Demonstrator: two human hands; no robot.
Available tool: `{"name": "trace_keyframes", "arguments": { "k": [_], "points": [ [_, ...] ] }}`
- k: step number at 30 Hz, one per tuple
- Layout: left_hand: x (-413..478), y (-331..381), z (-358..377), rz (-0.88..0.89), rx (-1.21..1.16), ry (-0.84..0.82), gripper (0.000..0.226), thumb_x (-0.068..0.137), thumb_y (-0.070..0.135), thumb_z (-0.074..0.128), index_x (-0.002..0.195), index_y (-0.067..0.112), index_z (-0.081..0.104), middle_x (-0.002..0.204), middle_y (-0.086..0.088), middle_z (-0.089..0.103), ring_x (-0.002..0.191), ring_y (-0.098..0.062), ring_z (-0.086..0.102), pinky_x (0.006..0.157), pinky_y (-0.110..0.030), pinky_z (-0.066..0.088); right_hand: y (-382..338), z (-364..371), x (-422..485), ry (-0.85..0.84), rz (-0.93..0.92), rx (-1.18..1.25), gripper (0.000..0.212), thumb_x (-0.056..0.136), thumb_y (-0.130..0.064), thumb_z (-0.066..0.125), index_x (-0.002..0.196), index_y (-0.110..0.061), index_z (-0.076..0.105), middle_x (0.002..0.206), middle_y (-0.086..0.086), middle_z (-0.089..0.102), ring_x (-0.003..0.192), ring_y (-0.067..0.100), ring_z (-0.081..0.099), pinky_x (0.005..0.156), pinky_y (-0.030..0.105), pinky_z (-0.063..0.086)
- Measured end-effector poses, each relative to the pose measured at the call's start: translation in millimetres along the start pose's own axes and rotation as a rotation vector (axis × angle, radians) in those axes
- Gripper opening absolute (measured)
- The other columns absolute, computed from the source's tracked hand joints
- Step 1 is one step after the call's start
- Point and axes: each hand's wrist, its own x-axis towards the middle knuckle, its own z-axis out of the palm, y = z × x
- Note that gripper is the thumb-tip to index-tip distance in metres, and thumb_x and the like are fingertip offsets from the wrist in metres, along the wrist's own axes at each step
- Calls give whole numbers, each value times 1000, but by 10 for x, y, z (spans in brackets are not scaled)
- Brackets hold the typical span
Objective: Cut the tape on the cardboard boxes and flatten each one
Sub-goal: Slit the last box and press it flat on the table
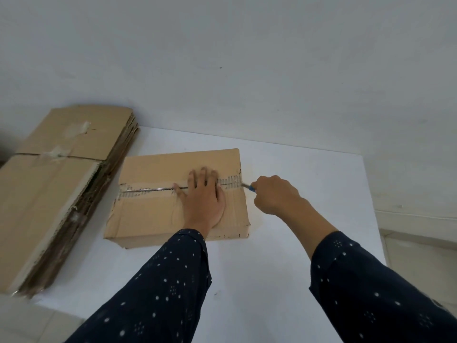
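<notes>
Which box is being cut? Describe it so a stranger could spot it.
On the white table, right of the stack of flattened boxes, sits a cardboard box. It alone is unflattened: the left hand presses on its taped seam, and the right hand holds a blue cutter.

The box is matt brown cardboard, creased and scuffed; the tape on its seam is glossy clear plastic, wrinkled into ribs. The stack of flattened cardboard shows rough, frayed corrugated edges; the table is smooth matt white; the knife has a blue plastic handle and shiny metal blade; the sleeves are dark dotted cloth.
</notes>
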Motion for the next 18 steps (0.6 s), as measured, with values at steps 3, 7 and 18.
{"name": "trace_keyframes", "arguments": {
  "k": [3, 7, 18],
  "points": [
    [1, 4, -3, 6, -9, 3, 49, 104, 39, 27, 152, 29, 35, 164, 3, 24, 153, -27, 12, 115, -72, 3, 66, -76, -59, -56, -21, -52, 34, 94, -14, 43, 125, -18, 59, 88, -1, 53, 73, 17, 53, 68, 30, 50],
    [7, -10, 9, 8, -11, 7, 49, 104, 39, 28, 152, 31, 34, 164, 4, 23, 153, -27, 12, 116, -72, 3, 265, -103, 5, -48, -11, 111, 42, 98, -12, 40, 131, -27, 60, 112, 2, 63, 87, 19, 56, 77, 29, 51],
    [12, -36, 25, 18, -63, 53, 44, 100, 35, 37, 145, 33, 41, 159, 7, 30, 150, -24, 18, 116, -68, 5, 686, 750, 35, -4, 169, 202, 59, 97, -7, 42, 153, -23, 31, 129, 13, 49, 119, 29, 48, 90, 32, 45]
  ]
}}
